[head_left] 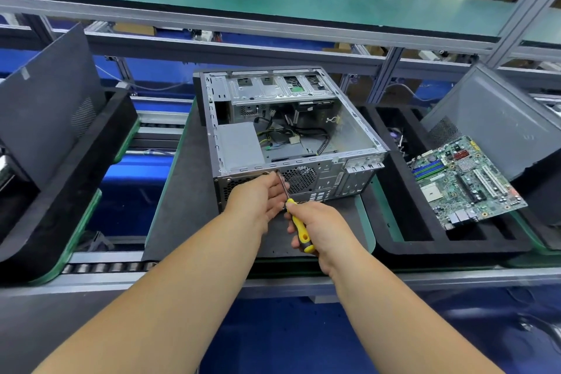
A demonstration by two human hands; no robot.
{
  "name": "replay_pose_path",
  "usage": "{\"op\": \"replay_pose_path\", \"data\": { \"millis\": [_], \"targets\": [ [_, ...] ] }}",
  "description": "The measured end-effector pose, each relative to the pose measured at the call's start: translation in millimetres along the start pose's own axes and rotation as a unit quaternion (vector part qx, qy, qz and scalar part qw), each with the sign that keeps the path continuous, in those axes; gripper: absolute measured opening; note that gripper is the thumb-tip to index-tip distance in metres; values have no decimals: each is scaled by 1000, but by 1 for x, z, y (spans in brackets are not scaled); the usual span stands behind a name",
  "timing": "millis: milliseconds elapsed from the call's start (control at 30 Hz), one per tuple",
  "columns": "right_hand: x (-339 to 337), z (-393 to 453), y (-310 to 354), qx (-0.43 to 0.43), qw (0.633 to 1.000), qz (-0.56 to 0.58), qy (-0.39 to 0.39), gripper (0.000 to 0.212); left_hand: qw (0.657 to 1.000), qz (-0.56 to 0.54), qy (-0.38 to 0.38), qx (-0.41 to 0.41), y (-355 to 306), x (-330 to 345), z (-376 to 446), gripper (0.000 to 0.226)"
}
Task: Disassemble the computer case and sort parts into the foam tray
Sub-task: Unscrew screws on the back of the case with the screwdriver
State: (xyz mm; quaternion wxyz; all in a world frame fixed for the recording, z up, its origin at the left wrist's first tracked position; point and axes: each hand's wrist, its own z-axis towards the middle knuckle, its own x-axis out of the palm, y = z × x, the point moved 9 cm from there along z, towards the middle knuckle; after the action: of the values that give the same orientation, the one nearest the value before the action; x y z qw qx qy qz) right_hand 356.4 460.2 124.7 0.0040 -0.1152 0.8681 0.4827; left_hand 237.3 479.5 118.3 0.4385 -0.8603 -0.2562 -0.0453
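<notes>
Screwdriver (299, 226) gripped by right hand (321, 228), left hand (261, 200) fingers pinching its shaft, one computer case (291, 130), one motherboard (464, 182).

Hidden, cropped and unreadable parts at the bench

The left hand (261, 196) covers the case's (291, 130) near rear corner and part of the screwdriver (296, 215) shaft, so the tip's seat on a screw cannot be made out. The right hand (318, 228) hides the handle's middle. The foam tray (391, 185) is cut by the right edge, its far pockets too dark to read. Motherboard (464, 182) markings are too small. The left panel (51, 106) is cropped.
</notes>
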Motion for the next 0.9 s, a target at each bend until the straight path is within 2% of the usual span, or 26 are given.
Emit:
{"op": "replay_pose_path", "data": {
  "millis": [33,67,100,167,200,233,300,367,433,600,733,900],
  "targets": [
    [0,0,0,-5,1000,-1,3,25,996,87,-17,22,-6,-3,-3,28],
    [0,-1,0,-12,1000,0,7,24,976,198,-50,77,-18,-10,-6,28],
    [-1,-1,0,-19,1000,-1,9,24,932,309,-99,164,-35,-16,-12,26],
    [-3,-2,-1,-25,1000,-1,11,23,801,450,-197,343,-73,-21,-39,16],
    [-4,-2,-1,-27,1000,2,12,23,751,480,-211,402,-86,-19,-50,9],
    [-5,-2,-1,-29,999,3,14,23,715,505,-200,440,-94,-14,-52,4],
    [-5,-3,-1,-30,999,1,16,23,668,577,-136,449,-97,2,-39,19],
    [-6,-3,-1,-30,999,-6,19,23,651,633,-86,410,-91,10,-21,35],
    [-8,-2,-2,-29,999,-8,16,22,647,654,-68,386,-85,11,-10,40],
    [-14,-1,-4,-26,999,-15,13,23,620,668,-69,405,-88,16,-7,39],
    [-13,0,-5,-29,999,-29,18,24,601,690,-41,401,-85,22,-3,51],
    [-11,-2,-3,-24,999,-41,18,24,613,672,-30,415,-85,16,-2,45]
  ]
}}
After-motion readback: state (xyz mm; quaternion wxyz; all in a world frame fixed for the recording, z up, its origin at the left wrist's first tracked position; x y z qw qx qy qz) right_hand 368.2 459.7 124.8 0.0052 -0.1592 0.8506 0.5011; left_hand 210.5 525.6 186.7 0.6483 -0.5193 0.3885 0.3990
